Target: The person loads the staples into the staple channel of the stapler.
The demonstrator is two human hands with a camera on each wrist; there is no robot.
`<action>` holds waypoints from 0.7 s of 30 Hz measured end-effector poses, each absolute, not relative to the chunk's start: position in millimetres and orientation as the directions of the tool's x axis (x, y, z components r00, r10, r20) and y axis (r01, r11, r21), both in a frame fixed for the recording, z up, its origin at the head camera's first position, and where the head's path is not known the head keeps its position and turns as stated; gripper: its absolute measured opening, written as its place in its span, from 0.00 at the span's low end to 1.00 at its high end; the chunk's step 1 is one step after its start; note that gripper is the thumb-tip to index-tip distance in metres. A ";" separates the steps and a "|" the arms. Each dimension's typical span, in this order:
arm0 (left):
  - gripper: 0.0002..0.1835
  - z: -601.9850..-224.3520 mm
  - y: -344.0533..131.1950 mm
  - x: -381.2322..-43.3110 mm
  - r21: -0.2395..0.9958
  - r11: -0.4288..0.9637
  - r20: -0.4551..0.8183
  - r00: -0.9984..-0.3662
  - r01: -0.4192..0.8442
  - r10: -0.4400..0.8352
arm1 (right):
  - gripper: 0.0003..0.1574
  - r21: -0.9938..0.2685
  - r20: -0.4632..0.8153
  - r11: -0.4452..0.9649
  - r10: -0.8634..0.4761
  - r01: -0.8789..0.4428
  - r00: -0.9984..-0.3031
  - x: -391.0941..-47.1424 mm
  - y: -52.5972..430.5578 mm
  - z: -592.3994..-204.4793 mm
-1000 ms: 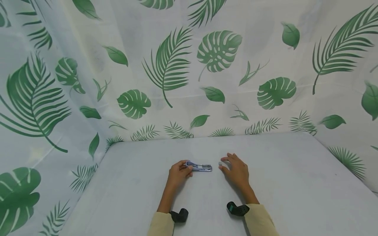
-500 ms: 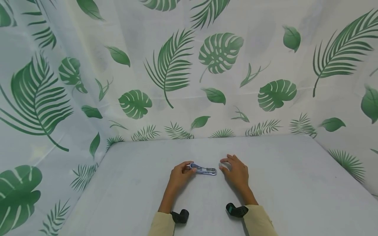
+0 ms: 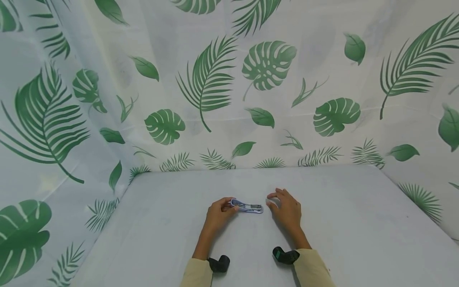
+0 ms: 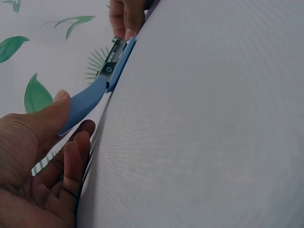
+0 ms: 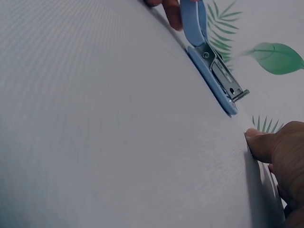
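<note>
A small blue stapler (image 3: 251, 207) lies over the white table with its top folded back, so the metal staple channel (image 4: 112, 61) shows. My left hand (image 3: 218, 213) grips the raised blue handle (image 5: 192, 23) between thumb and fingers. To the right of the stapler's front end, my right hand (image 3: 287, 209) has thumb and index finger curled towards each other round a small grey strip of staples (image 3: 267, 201), mostly hidden by the fingertips. In the right wrist view the right thumb (image 5: 260, 144) is just beyond the stapler's tip, a short gap apart.
The white table (image 3: 172, 239) reaches back to a white curtain (image 3: 222, 147) printed with green leaves, which also hangs at both sides. A black wrist camera (image 3: 219, 263) sits on the left wrist and another black camera (image 3: 285, 255) on the right.
My left hand has brought the stapler to the right, closer to the right hand's fingertips. The right hand has hardly moved, and the staple strip shows less than before.
</note>
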State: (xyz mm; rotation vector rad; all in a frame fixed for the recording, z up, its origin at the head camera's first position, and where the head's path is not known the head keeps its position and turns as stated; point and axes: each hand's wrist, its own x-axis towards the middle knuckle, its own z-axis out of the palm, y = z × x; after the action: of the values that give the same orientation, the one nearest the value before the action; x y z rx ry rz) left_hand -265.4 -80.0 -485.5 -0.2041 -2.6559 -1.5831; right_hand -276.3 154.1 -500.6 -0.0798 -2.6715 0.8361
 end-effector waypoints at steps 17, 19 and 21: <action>0.20 -486.2 -80.8 -267.3 0.866 0.478 0.119 -0.989 0.149 0.092 | 0.07 -0.583 0.299 0.812 0.182 -0.028 -0.937 -279.5 149.9 -500.7; 0.20 -486.0 -80.5 -267.7 0.865 0.480 0.116 -0.989 0.144 0.088 | 0.08 -0.602 0.303 0.798 0.195 -0.029 -0.933 -279.2 149.9 -501.8; 0.20 -485.7 -80.5 -267.6 0.865 0.481 0.112 -0.990 0.140 0.086 | 0.09 -0.630 0.314 0.776 0.205 -0.041 -0.927 -277.9 150.2 -502.6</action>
State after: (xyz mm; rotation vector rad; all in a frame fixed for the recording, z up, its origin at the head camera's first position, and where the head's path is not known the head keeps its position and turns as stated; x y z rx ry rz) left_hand -267.6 -80.5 -485.7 -0.2023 -2.6570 -1.5601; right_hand -277.9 150.2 -502.6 -0.1248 -2.6026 0.9348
